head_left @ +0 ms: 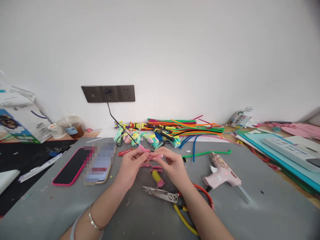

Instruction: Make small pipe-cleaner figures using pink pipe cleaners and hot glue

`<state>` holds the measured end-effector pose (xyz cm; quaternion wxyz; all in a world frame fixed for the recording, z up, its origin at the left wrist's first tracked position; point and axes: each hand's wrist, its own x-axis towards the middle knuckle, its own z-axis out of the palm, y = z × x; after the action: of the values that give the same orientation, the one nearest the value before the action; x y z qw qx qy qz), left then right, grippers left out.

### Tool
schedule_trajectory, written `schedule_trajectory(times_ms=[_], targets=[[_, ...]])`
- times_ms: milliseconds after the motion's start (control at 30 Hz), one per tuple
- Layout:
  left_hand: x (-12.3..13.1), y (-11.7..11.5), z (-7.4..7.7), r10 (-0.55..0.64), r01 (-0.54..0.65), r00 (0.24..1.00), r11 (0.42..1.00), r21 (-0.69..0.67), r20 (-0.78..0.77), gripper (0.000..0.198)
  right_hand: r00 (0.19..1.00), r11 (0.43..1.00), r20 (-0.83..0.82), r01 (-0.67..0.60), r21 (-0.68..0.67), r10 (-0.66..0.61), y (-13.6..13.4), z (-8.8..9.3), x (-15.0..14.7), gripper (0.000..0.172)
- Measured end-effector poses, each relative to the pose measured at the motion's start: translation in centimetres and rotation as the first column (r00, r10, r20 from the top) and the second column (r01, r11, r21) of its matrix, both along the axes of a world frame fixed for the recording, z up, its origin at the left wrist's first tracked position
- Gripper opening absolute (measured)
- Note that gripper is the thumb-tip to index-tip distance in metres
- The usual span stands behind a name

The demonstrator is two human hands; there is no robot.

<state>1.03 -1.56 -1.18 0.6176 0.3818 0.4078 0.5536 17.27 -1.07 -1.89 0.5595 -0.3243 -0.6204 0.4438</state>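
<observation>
Both hands meet over the grey mat [150,216], pinching a short pink pipe cleaner [157,156]. My left hand [132,165] has thumb and forefinger closed on its left part, where a pink end sticks up. My right hand [172,165] grips the other part, fingers curled. Just below lie a few short pink pipe cleaner pieces [156,168] and a yellow-and-pink pipe cleaner bundle [158,178]. Nearer to me, scissors [162,194] with red and yellow handles rest with blades pointing left, partly under my right forearm.
A pink hot glue gun [222,173] lies at right. Two phones [72,166] are at left. Colourful pipe cleaners [195,128] and small fuzzy figures [136,136] line the wall. A black cord [113,116] runs from the socket. A drink cup [73,128] stands far left.
</observation>
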Motion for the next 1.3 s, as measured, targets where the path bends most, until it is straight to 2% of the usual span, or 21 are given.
schedule_trajectory(times_ms=[100, 200, 400, 567, 733, 833, 933, 1100, 1200, 1300], targets=[[-0.2, -0.1, 0.3, -0.057, 0.064, 0.988, 0.997, 0.045, -0.144, 0.028, 0.997, 0.998, -0.075, 0.011, -0.065, -0.016, 0.2, -0.2, 0.2, 0.021], [-0.5, -0.2, 0.6, -0.131, 0.157, 0.96, 0.984, 0.087, -0.248, 0.023, 0.994, 0.994, -0.111, -0.037, -0.1, 0.026, 0.5, -0.4, 0.4, 0.023], [-0.6, -0.2, 1.0, -0.167, 0.19, 0.961, 0.978, 0.084, -0.22, 0.027, 0.959, 0.954, -0.223, -0.22, -0.202, 0.174, 0.5, -0.2, 0.6, 0.024], [-0.6, -0.2, 1.1, -0.202, 0.234, 0.94, 0.968, 0.089, -0.276, 0.026, 0.934, 0.922, -0.273, -0.3, -0.245, 0.231, 0.5, -0.4, 0.8, 0.026], [-1.6, -0.1, 1.7, -0.346, 0.377, 0.844, 0.926, -0.004, -0.41, 0.02, 0.891, 0.855, -0.307, -0.423, -0.298, 0.334, 0.3, -0.5, 0.9, 0.042], [-2.4, 0.1, 2.0, -0.42, 0.439, 0.784, 0.896, -0.07, -0.458, 0.019, 0.896, 0.839, -0.263, -0.432, -0.33, 0.357, 0.2, -0.3, 0.8, 0.027], [-3.0, 0.4, 2.1, -0.388, 0.422, 0.804, 0.906, -0.027, -0.451, 0.016, 0.935, 0.866, -0.218, -0.344, -0.363, 0.28, 0.2, -0.4, 0.6, 0.022], [-3.0, 0.6, 1.7, -0.233, 0.332, 0.845, 0.934, 0.13, -0.482, 0.012, 0.962, 0.901, -0.213, -0.24, -0.362, 0.171, 0.2, -0.4, 0.2, 0.025], [-2.8, 0.6, 1.5, -0.134, 0.295, 0.825, 0.931, 0.216, -0.548, 0.012, 0.972, 0.916, -0.207, -0.179, -0.359, 0.109, 0.1, -0.2, 0.1, 0.026], [-2.6, 0.4, 1.4, -0.028, 0.281, 0.764, 0.914, 0.294, -0.645, 0.011, 0.978, 0.919, -0.191, -0.149, -0.365, 0.083, 0.0, -0.1, -0.1, 0.027]])
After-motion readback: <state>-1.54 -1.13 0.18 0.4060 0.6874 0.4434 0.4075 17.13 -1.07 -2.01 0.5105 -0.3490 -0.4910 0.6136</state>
